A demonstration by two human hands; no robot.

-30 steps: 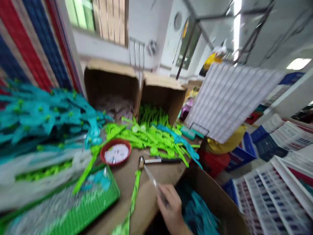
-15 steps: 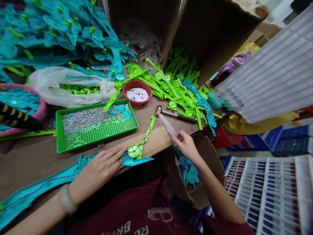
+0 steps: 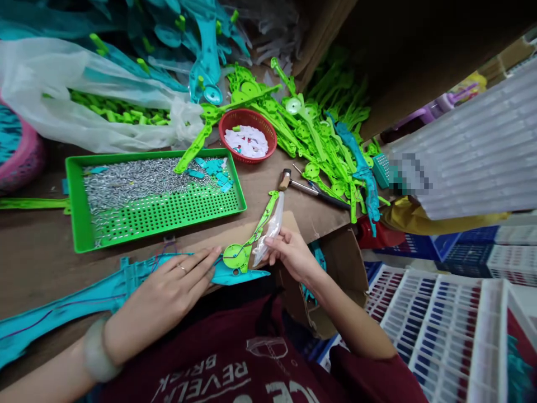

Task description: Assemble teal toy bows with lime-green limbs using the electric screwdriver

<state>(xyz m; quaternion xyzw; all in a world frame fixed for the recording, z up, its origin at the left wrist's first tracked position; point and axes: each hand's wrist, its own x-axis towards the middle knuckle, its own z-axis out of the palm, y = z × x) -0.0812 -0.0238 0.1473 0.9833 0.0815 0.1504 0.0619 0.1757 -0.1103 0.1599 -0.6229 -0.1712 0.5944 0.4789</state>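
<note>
My left hand (image 3: 174, 291) lies flat with fingers stretched out on a long teal plastic part (image 3: 88, 296) at the table's front edge. A lime-green plastic piece with a round disc (image 3: 235, 256) rests on the teal part's right end, its thin arm pointing up and right; a dark wire runs along it. Pinched in my right hand (image 3: 291, 254) is a translucent whitish plastic piece (image 3: 274, 221), curved and tapering. It is held beside the green arm, and I cannot tell whether they touch. A hammer (image 3: 312, 190) lies just beyond their upper tips.
Behind my left hand sits a green tray (image 3: 168, 211) of small metal pins and teal bits. A red bowl (image 3: 271, 151) holds white pieces. Lime-green parts (image 3: 310, 134) are heaped at the back. A cardboard box (image 3: 342, 263) and white crates (image 3: 423, 319) stand right.
The view has tilted down toward the table. My right hand has brought the translucent piece left, from the hammer to beside the green arm. My left hand stays on the teal part since half a second ago.
</note>
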